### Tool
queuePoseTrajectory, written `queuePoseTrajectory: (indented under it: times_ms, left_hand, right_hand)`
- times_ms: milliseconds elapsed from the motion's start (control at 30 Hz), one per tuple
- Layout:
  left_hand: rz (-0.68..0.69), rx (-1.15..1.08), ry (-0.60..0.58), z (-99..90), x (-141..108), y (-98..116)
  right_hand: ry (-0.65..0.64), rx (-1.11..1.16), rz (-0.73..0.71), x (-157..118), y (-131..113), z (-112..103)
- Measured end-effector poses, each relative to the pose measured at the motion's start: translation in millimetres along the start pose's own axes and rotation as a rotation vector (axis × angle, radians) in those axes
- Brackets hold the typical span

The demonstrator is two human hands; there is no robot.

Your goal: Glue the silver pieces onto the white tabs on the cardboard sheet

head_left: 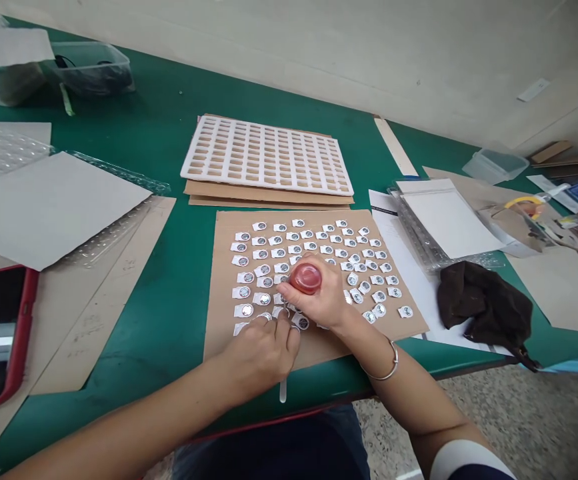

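Fingers of the right hand (327, 293) gripped a rounded red object (306, 278); left hand (263, 348) unclear. Near the green table's (161, 100) far edge, a clear plastic box (91, 51) held dark items (96, 80).

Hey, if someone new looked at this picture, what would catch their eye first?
Probably the shiny red, round-topped object in the right hand, near the picture's middle. Around it, rows of small white pieces with round dark faces cover the cardboard sheet. Just beyond lies a white grid panel full of openings.
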State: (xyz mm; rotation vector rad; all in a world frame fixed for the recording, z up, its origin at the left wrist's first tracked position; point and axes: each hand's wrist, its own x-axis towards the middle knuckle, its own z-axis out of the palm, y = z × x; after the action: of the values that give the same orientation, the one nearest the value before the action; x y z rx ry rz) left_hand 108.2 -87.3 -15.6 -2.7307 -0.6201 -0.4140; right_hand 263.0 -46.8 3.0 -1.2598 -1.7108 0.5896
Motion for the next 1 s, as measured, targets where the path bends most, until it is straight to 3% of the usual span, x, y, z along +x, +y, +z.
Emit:
queuePoseTrajectory:
  times_ms: [300,1000]
  left_hand:
    - [-0.024,-0.052,-0.051,-1.9,1.5,-2.3]
    - [-0.082,-0.09,-0.034,-4.9,1.6,-6.4]
  right_hand:
    - [0.02,0.005,-0.019,0.0,0.8,2.3]
    - [0.061,0.009,-0.06,0.0,4.4,4.7]
